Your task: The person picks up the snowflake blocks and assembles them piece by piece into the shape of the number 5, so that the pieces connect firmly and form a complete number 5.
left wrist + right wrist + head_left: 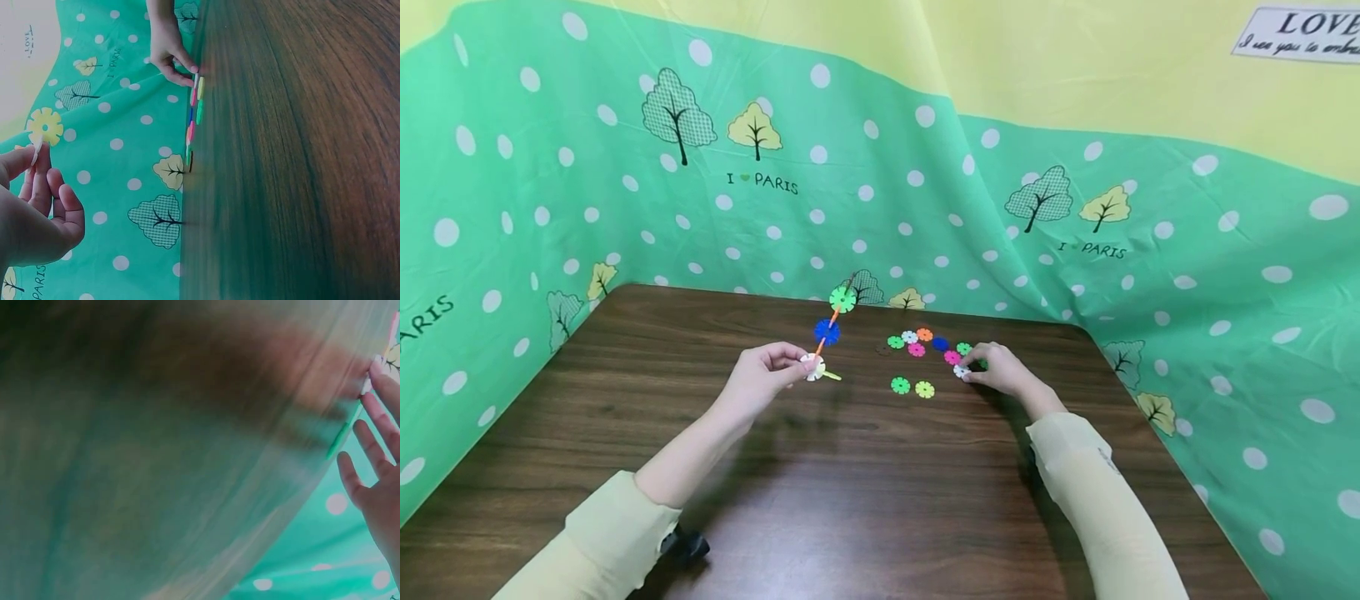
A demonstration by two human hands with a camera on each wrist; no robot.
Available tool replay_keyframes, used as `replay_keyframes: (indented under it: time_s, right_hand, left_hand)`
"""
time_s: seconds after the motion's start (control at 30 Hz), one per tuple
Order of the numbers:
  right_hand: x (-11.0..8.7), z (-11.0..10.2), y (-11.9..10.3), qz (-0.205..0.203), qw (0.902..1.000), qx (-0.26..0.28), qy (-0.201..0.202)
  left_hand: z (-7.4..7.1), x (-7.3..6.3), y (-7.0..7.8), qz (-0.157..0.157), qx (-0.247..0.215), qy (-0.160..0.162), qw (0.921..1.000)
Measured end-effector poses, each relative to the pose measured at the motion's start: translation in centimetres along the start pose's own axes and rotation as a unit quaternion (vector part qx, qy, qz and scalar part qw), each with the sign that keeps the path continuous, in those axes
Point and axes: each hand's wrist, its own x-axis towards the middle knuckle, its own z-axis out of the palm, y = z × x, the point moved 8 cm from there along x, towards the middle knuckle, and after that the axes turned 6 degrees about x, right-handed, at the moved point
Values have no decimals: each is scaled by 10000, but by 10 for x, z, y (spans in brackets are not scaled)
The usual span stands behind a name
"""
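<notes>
My left hand (765,375) pinches the white notched plastic disc (812,367) of a linked chain, held above the table. A yellow disc (45,127) joins that white one; it faces the left wrist view but appears edge-on from the head. Beyond, the chain climbs through an orange disc (819,347) seen edge-on, a blue disc (827,332), another orange edge and a green disc (842,298). On the table to the right, my right hand (1000,371) pinches a loose white disc (959,372) at its rim, between thumb and forefinger.
Several loose discs lie between the hands, among them an orange one (925,334), a dark blue one (941,343) and a pink one (916,350). Nearer lie a green (900,385) and a yellow disc (924,389). Polka-dot cloth (865,193) borders the wooden table (880,500).
</notes>
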Motion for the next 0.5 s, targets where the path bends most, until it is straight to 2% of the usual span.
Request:
replay_keyframes:
  time_s: [0.27, 0.5]
  right_hand:
    - [5, 2, -4, 260, 9995, 153, -106]
    - [3, -1, -5, 298, 9992, 218, 145]
  left_hand:
    - [1, -1, 1, 23, -63, -52, 10000]
    - [1, -1, 2, 71, -166, -28, 9998]
